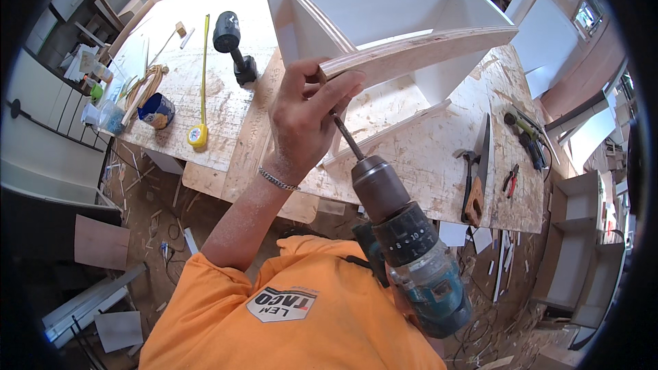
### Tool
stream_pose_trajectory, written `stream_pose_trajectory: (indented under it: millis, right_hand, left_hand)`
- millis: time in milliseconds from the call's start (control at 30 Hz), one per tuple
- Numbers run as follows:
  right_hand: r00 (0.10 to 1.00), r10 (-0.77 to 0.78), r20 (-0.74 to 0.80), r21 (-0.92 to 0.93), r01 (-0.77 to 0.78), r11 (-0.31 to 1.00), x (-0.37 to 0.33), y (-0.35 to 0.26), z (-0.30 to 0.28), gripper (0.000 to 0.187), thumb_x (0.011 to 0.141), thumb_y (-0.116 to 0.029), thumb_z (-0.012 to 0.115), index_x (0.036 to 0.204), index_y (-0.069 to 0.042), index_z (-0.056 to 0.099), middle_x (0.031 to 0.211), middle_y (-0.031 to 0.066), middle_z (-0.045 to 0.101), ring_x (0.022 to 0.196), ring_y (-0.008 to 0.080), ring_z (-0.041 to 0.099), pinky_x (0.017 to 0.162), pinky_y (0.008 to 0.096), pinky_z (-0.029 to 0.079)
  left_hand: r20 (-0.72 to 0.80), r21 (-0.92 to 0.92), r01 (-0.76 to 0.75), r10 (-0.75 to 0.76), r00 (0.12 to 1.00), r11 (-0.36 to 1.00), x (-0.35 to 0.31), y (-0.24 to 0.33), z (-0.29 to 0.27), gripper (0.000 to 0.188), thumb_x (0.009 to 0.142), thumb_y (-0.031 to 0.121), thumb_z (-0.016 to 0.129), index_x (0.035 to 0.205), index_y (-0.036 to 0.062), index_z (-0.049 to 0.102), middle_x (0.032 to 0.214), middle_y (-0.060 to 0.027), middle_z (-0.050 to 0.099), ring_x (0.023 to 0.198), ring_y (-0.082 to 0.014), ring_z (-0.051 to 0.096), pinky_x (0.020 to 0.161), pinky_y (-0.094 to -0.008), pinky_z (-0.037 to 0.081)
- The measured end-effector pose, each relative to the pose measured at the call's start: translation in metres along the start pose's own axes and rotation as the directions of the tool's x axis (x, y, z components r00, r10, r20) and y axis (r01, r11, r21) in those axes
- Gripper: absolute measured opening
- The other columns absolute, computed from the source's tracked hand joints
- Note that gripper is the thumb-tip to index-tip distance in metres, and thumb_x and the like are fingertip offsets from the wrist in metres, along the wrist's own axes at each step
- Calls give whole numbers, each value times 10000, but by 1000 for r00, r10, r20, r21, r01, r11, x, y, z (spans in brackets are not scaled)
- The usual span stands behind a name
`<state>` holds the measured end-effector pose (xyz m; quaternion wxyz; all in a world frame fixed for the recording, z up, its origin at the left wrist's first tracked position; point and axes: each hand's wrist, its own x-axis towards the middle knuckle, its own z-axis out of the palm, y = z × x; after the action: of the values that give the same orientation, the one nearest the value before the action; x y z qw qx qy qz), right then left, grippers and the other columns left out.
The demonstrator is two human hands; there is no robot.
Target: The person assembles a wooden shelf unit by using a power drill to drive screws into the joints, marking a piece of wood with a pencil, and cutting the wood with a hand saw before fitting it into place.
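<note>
My left hand [308,106] is closed round the near left corner of an open wooden box frame [404,62], which has white inner faces and a curved plywood edge. Rising from the lower right, a teal and black cordless drill [418,260] points its long bit [348,136] up at that corner. The bit's far end disappears among my left fingers, so I cannot see what it touches. My right hand is almost wholly hidden behind the drill body, which is held up off the table in front of my orange shirt.
On the worn worktable [233,116] lie another cordless driver [235,44], a yellow tape measure [197,136], a handsaw [478,185], a hammer [468,171], pliers [510,181] and a green power tool [524,133]. A blue tin [157,109] stands left. Offcuts litter the floor.
</note>
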<state>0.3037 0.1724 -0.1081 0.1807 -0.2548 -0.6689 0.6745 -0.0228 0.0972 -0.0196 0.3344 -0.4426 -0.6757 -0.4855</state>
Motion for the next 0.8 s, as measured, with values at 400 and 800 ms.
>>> stream_pose_trajectory:
  millis: [400, 800]
  right_hand:
    - [998, -22, -51, 8, 23, 1000, -5, 4, 0, 377, 912, -119, 741, 1235, -41, 562, 889, 40, 602, 658, 125, 564, 610, 293, 480]
    - [968, -66, -241, 20, 73, 997, -9, 0, -1, 359, 918, -123, 732, 1223, -38, 564, 897, 42, 598, 648, 122, 557, 601, 291, 475]
  left_hand:
    - [74, 28, -175, 172, 982, 984, -4, -10, -6, 478, 799, 4, 795, 1224, 219, 758, 1123, -16, 613, 788, -124, 638, 641, -255, 606]
    - [329, -413, 729, -657, 678, 546, -18, -11, -44, 351, 1083, 130, 524, 1394, -33, 512, 1060, -146, 747, 954, -239, 763, 827, -260, 627]
